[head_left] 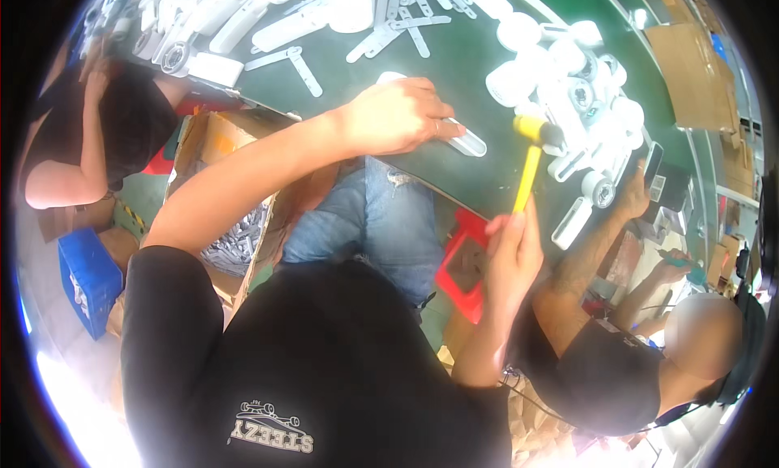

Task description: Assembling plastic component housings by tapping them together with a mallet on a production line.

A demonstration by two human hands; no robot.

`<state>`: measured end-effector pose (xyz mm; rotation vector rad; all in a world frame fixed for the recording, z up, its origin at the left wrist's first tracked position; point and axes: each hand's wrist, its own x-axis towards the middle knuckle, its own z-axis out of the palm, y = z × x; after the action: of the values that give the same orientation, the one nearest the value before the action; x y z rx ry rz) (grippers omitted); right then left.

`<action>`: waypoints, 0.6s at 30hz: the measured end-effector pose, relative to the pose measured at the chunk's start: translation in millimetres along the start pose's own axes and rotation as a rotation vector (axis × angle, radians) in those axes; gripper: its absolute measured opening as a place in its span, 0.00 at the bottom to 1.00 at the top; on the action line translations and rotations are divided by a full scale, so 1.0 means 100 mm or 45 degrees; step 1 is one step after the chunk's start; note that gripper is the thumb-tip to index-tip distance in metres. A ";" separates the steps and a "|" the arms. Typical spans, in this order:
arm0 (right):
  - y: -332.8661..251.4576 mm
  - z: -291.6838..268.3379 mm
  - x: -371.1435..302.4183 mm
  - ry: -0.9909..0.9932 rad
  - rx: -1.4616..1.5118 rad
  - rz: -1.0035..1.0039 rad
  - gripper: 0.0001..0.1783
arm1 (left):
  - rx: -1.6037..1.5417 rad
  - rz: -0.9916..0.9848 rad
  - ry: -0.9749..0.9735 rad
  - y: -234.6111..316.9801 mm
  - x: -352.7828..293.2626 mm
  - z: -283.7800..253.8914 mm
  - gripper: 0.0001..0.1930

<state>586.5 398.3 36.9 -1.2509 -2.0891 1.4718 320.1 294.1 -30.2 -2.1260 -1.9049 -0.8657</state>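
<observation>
My left hand is closed over a long white plastic housing near the front edge of the green table. The fingers hide the middle of the housing; its rounded end sticks out on the right. In my right hand is a small yellow hammer, gripped by the handle and held upright. The hammer's head, yellow with a dark face, stands to the right of the housing and apart from it, beside a heap of white round-headed parts.
Flat white strips and more white housings cover the far side of the table. A cardboard box of grey parts stands left of my legs, a red stool right. Co-workers sit on both sides; one's hand reaches the table at right.
</observation>
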 end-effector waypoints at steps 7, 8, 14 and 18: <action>0.16 0.06 -0.21 -0.067 -0.359 0.055 0.23 | -0.026 0.022 0.007 0.00 0.06 0.06 0.15; 0.15 0.05 -0.24 -0.070 -0.359 0.053 0.23 | -0.048 0.008 0.008 0.01 0.06 0.06 0.15; 0.12 0.03 -0.26 -0.087 -0.458 -0.146 0.23 | -0.057 0.000 0.003 0.03 0.07 0.05 0.15; 0.15 0.13 -0.18 -0.037 -0.459 -0.141 0.22 | -0.096 -0.005 -0.016 -0.01 0.05 0.00 0.15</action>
<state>595.6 377.4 22.2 -1.2112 -2.4783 1.1050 319.7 298.3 -28.0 -2.1763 -1.9119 -0.9416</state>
